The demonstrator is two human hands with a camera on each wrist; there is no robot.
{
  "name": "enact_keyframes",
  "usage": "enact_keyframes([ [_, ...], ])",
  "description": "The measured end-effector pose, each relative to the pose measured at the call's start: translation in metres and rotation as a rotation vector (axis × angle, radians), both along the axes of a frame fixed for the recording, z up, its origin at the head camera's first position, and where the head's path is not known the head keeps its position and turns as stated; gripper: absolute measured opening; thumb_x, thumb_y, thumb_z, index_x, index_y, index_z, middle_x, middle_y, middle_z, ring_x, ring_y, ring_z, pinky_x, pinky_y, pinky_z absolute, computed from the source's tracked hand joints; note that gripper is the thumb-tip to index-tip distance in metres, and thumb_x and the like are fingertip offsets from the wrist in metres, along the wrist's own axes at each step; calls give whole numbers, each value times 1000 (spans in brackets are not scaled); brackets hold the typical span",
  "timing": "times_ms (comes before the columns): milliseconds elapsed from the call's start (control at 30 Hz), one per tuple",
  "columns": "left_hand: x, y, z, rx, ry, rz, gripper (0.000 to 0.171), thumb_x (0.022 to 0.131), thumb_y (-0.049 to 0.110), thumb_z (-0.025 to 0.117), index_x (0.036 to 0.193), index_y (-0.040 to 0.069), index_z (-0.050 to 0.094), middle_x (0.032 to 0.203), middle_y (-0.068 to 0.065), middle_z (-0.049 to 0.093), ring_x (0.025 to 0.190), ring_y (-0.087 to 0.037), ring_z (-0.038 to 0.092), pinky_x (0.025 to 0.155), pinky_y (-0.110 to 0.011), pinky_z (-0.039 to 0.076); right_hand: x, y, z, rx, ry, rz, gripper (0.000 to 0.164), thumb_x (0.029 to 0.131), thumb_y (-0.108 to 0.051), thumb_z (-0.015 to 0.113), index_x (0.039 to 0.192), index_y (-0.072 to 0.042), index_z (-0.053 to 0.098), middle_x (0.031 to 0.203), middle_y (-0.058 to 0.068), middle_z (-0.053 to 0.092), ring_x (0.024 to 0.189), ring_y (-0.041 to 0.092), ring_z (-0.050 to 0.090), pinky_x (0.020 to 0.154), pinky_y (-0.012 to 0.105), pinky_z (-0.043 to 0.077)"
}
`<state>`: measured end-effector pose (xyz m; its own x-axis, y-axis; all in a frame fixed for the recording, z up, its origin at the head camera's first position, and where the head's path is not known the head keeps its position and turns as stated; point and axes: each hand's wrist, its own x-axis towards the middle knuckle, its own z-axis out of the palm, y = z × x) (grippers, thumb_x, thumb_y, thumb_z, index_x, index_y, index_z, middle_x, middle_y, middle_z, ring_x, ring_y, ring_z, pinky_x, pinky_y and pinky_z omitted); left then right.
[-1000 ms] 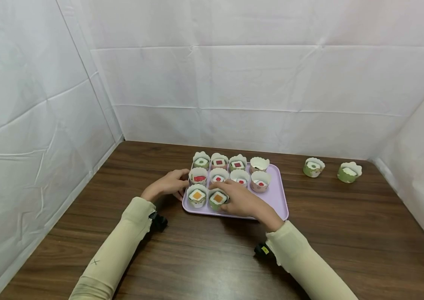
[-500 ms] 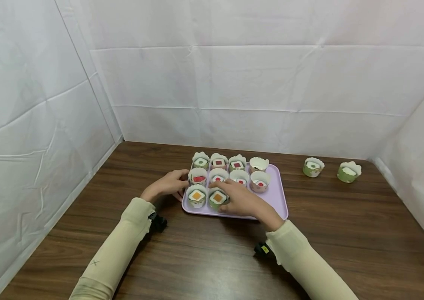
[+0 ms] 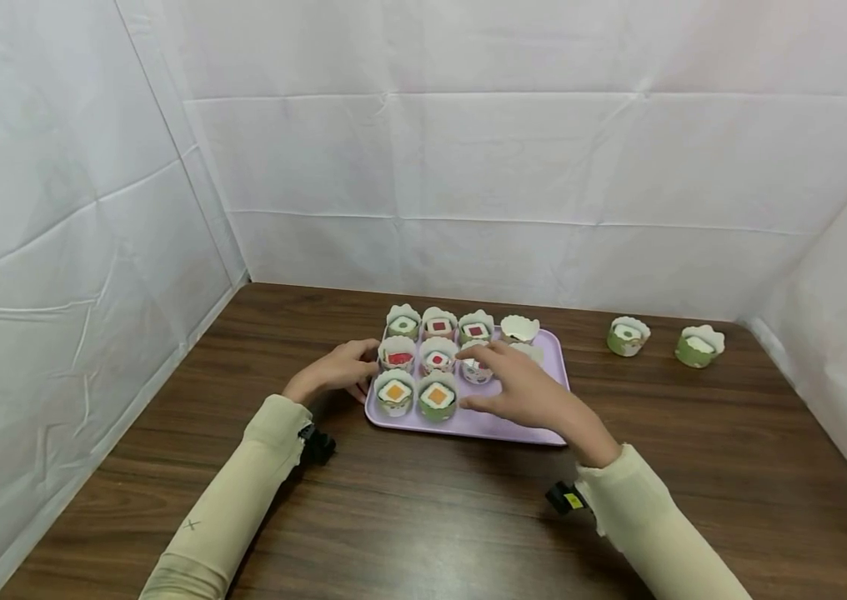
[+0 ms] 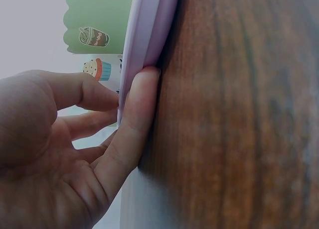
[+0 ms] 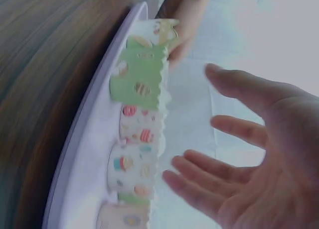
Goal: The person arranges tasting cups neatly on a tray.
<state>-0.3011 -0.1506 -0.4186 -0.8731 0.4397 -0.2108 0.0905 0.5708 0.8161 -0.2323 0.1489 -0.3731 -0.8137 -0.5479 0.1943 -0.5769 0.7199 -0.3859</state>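
A lilac tray (image 3: 498, 429) bears rows of scalloped paper cups, each holding what looks like a sushi roll piece. My left hand (image 3: 337, 367) pinches the tray's left rim; the left wrist view shows a digit against the outer side of the rim (image 4: 149, 30) and others over it. In front stand a white-and-green cup (image 3: 395, 393) and a green cup (image 3: 437, 396), both with orange square centres. My right hand (image 3: 524, 392) is above the tray's right part, right of the green cup, fingers spread and holding nothing. It hides part of the cups behind it.
Two green cups, one nearer (image 3: 628, 336) and one farther right (image 3: 699, 345), stand on the dark wooden table (image 3: 423, 517) at the back right. A white cloth (image 3: 513, 158) hangs behind the table and along its sides.
My right hand has let go of the green cup with the orange centre and moved right, fingers spreading. The left hand stays at the tray's rim.
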Motion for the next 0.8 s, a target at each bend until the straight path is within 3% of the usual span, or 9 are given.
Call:
enact_keyframes([
  [267,1,1,1,-7,5,-1,43,98,12,44,141,7,41,107,-19,57,71,-27,64,59,-38,60,-3,36,-4,-225,61,-10,46,87,-31,72,127,-14,56,122,9,58,103,26,64,84,35,58],
  [500,0,1,-1,4,3,-1,43,98,11,44,141,7,41,107,-19,57,71,-28,64,60,-38,60,-14,84,-7,-305,140,-89,42,86,-19,73,124,-9,57,116,12,62,99,29,66,78,37,60],
  [667,0,-1,-1,-1,1,8,43,98,12,44,141,9,41,107,-18,58,71,-26,63,59,-37,60,-23,120,-11,-349,149,-247,36,91,-24,67,124,-14,58,115,8,63,100,19,64,79,24,57],
  [800,2,-2,0,0,0,6,43,98,12,44,141,9,41,108,-19,58,71,-26,64,59,-37,60,-28,142,-14,-463,123,-363,34,95,-32,60,126,-17,58,118,7,62,98,7,60,73,13,52],
])
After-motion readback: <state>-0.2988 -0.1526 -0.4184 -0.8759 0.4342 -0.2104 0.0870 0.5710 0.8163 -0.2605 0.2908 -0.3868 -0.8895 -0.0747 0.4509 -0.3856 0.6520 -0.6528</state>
